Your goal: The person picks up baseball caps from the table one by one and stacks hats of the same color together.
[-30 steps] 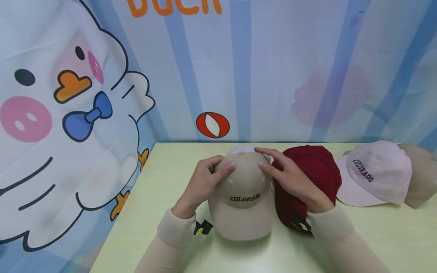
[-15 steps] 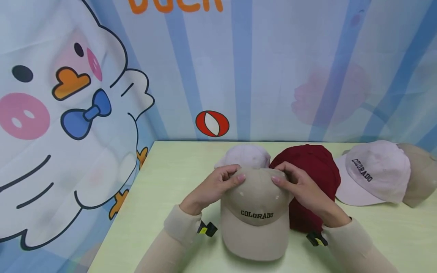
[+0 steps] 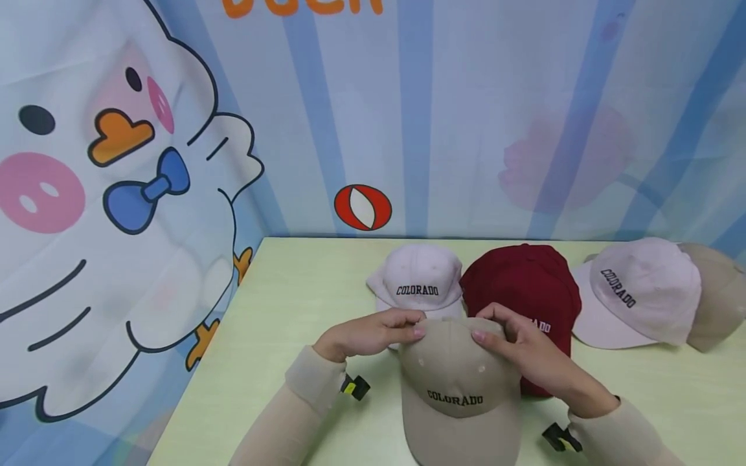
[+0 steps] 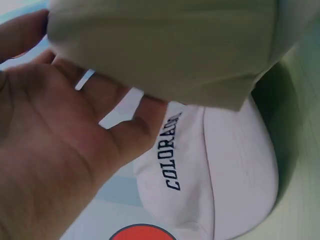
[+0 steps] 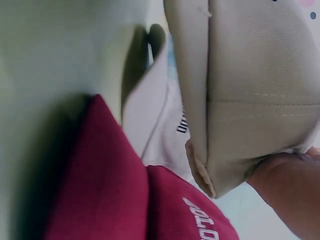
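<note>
Beige cap (image 3: 457, 369) has come toward the person and slightly right since the earlier head frame, both hands with it; lettering on the white cap (image 3: 422, 268) is now exposed. Left to right: left hand (image 3: 370, 335) pinches the beige cap's rear left edge, thumb on the crown, other fingers behind. White cap sits on the counter (image 3: 309, 278) just beyond those fingers. Beige cap extends from between both hands' fingers toward the person; long axis runs rear edge to brim, brim nearest the person and cut off by the head view. Brim contact with counter: cannot tell. Right hand (image 3: 536, 359) pinches the rear right edge likewise. Neither hand nearer; judged a balanced two-sided hold, brim end ungripped. Red cap (image 3: 521, 285) lies just beyond the right fingers, partly covered. Farther right, well apart from them: far white cap (image 3: 670, 285) overlapping second beige cap (image 3: 719, 291).
</note>
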`<state>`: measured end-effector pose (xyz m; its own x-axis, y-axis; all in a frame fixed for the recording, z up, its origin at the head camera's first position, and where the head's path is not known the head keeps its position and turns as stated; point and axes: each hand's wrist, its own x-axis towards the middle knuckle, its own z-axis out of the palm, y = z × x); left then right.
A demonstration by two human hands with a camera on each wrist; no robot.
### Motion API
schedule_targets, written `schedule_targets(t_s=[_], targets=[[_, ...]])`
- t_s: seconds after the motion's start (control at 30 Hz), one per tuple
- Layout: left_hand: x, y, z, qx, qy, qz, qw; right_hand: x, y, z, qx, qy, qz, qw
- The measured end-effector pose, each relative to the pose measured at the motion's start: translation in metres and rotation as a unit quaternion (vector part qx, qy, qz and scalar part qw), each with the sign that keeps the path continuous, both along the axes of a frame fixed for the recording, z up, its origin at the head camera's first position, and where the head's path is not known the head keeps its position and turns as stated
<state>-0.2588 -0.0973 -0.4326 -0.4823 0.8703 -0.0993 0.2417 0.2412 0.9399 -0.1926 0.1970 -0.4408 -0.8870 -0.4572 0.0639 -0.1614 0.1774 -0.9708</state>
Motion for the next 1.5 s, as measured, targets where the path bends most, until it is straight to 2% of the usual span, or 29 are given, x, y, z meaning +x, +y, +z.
schedule_targets(t_s=[0.17, 0.33, 0.5, 0.57, 0.7, 0.83, 0.9, 1.03, 1.13, 1.3, 1.4, 1.5], targets=[[0.000, 0.000, -0.006, -0.038, 0.014, -0.015, 0.9990, 0.005, -0.001, -0.010, 0.018, -0.018, 0.002, 0.9997], [0.000, -0.001, -0.009, -0.062, 0.028, -0.008, 0.9977, 0.007, 0.000, -0.016, 0.042, -0.005, -0.008, 0.9991], [0.001, 0.000, -0.010, -0.075, 0.046, 0.009, 0.9961, 0.010, 0.003, -0.016, 0.078, 0.015, -0.026, 0.9965], [0.002, 0.000, -0.008, -0.080, 0.057, 0.025, 0.9949, 0.011, 0.005, -0.014, 0.093, 0.023, -0.031, 0.9949], [0.006, 0.004, -0.001, -0.075, 0.089, 0.077, 0.9901, 0.013, 0.013, -0.008, 0.112, 0.044, -0.046, 0.9917], [0.013, 0.013, 0.009, -0.051, 0.125, 0.132, 0.9820, 0.015, 0.021, -0.002, 0.100, 0.055, -0.070, 0.9910], [0.019, 0.019, 0.015, -0.033, 0.131, 0.155, 0.9786, 0.015, 0.026, 0.001, 0.093, 0.059, -0.080, 0.9907], [0.035, 0.036, 0.028, 0.008, 0.122, 0.177, 0.9766, 0.016, 0.038, 0.006, 0.103, 0.061, -0.105, 0.9872], [0.047, 0.050, 0.037, 0.035, 0.114, 0.176, 0.9772, 0.016, 0.048, 0.011, 0.117, 0.061, -0.125, 0.9833], [0.066, 0.077, 0.048, 0.075, 0.077, 0.179, 0.9779, 0.017, 0.063, 0.015, 0.129, 0.068, -0.151, 0.9778], [0.076, 0.094, 0.050, 0.097, 0.039, 0.179, 0.9784, 0.018, 0.072, 0.015, 0.135, 0.079, -0.172, 0.9726], [0.087, 0.110, 0.052, 0.111, -0.025, 0.191, 0.9750, 0.018, 0.083, 0.013, 0.129, 0.092, -0.191, 0.9688]])
